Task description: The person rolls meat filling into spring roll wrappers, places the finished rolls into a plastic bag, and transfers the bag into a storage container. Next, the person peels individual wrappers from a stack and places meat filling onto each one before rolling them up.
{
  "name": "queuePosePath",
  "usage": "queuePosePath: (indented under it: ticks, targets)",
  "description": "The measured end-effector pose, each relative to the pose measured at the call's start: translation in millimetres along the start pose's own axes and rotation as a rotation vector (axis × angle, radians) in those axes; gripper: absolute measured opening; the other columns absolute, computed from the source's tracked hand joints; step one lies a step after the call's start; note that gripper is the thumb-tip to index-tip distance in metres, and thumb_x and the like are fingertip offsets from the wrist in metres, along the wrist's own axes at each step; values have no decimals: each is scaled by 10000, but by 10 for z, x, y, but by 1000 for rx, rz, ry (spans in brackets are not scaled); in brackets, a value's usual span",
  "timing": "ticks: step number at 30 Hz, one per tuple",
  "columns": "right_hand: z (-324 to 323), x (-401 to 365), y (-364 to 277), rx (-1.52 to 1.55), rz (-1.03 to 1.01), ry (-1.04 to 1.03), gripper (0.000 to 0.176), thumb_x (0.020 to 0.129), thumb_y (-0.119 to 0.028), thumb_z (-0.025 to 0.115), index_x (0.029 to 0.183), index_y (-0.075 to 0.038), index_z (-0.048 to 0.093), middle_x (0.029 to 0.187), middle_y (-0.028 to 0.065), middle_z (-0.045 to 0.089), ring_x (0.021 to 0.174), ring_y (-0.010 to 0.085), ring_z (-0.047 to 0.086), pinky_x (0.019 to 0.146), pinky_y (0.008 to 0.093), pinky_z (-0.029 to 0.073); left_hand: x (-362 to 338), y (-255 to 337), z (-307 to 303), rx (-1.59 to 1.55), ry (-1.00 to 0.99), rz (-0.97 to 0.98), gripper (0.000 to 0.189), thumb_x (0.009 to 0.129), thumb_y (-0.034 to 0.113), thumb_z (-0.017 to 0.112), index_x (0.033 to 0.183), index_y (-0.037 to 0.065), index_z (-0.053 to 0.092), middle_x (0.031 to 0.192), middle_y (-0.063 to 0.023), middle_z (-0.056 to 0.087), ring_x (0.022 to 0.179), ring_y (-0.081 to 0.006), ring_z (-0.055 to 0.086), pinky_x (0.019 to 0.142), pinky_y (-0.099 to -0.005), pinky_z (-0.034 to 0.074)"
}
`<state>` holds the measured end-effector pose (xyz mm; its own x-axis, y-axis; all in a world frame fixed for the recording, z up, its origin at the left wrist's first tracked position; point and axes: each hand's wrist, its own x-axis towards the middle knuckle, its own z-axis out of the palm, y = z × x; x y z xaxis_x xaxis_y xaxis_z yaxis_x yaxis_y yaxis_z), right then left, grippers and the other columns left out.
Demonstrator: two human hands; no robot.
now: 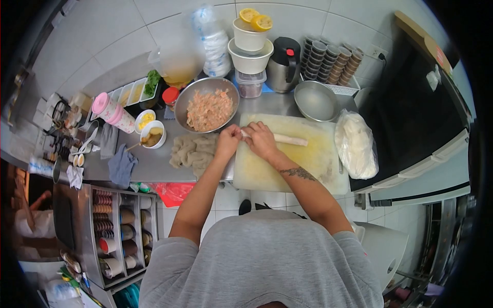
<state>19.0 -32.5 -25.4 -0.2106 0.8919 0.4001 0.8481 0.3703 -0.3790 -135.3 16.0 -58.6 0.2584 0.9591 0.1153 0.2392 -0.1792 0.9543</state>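
Observation:
A long, thin roll of pale dough or wrapper [291, 140] lies across the upper part of the white cutting board [287, 172], which has yellowish stains. My left hand [229, 141] is closed at the roll's left end, fingertips pinched together at the board's edge. Curled over the roll just beside it is my right hand [261, 139], which hides that stretch; the rest sticks out to the right. Behind my hands stands a steel bowl [181, 110] of orange-and-white chopped filling [209, 110]. A crumpled beige cloth [194, 151] lies left of my left hand.
Right of the board are a plastic bag of white dough-like stuff [356, 146] and a metal bowl [317, 101]. Along the wall stand a kettle [284, 64], white tubs [250, 59] and stacked lidded cups [331, 61]. Small bowls [153, 134] sit at left. Another person [33, 218] is far left.

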Motion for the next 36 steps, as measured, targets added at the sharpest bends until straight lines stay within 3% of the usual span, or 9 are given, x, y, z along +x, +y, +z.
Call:
queuePosePath:
  ticks: [4, 7, 13, 19, 22, 25, 28, 31, 36]
  targets:
    - [-73, -1, -90, 9, 17, 58, 309, 780, -211, 686, 1060, -83, 656, 1035, 59, 578, 1013, 255, 519, 847, 385, 425, -63, 51, 51, -32, 135, 62, 32, 850, 29, 575, 857, 10, 600, 722, -48, 612, 656, -116, 568, 634, -273, 482]
    - [-66, -29, -106, -2, -9, 74, 318, 784, -206, 678, 1072, -74, 651, 1056, 65, 581, 1014, 257, 520, 847, 381, 424, -69, 19, 63, -156, 129, -70, 31, 888, 13, 560, 908, 8, 583, 755, -15, 587, 674, -82, 546, 627, -234, 459]
    - [49, -47, -19, -28, -40, 72, 327, 780, -195, 682, 1080, -70, 647, 1070, 62, 586, 1008, 261, 522, 849, 382, 426, -14, -15, 116, -58, 83, -34, 63, 900, -15, 536, 899, 12, 593, 752, -15, 598, 680, -85, 547, 627, -245, 463]
    - [-28, -62, -8, 48, -4, 10, 451, 768, -218, 701, 1180, -62, 603, 1124, 82, 564, 1076, 283, 500, 930, 396, 401, -92, 96, 146, 69, 201, 19, 58, 872, -26, 565, 869, 7, 612, 752, -43, 627, 673, -102, 556, 635, -246, 462]
    - [-187, -219, 44, 44, 44, 30, 525, 754, -219, 720, 1233, -67, 571, 1161, 104, 551, 1103, 306, 494, 960, 396, 394, -48, 45, 127, 242, 158, 66, 154, 831, -55, 568, 953, 25, 616, 897, -75, 639, 802, -166, 591, 710, -291, 478]
    - [-543, -535, 315, -61, 99, 45, 526, 751, -186, 722, 1239, -76, 560, 1168, 123, 548, 1083, 321, 504, 950, 395, 405, -159, 291, 120, 559, 134, 417, 283, 795, -23, 591, 1066, 56, 598, 1095, -100, 590, 1020, -253, 556, 863, -369, 435]
    - [-799, -671, 512, -51, 99, -55, 431, 770, -150, 695, 1178, -70, 581, 1106, 107, 562, 1051, 306, 514, 920, 398, 413, -258, 728, 147, 703, -126, 478, 363, 782, 49, 612, 1141, 79, 568, 1173, -106, 525, 1126, -301, 478, 918, -435, 359]
    - [-839, -644, 636, -44, 46, -111, 357, 784, -114, 665, 1129, -63, 591, 1051, 103, 566, 1010, 300, 525, 883, 402, 429, -47, 591, 217, 820, -384, 548, 328, 806, 123, 620, 1127, 75, 574, 1072, -106, 539, 1057, -285, 505, 877, -442, 346]
    - [-1048, -461, 901, -108, 40, -122, 359, 802, -93, 625, 1155, -51, 574, 1037, 106, 565, 1023, 302, 531, 870, 409, 448, 300, 676, 332, 818, -396, 665, 305, 825, 106, 595, 1127, 70, 581, 1038, -101, 538, 1027, -281, 505, 843, -436, 353]
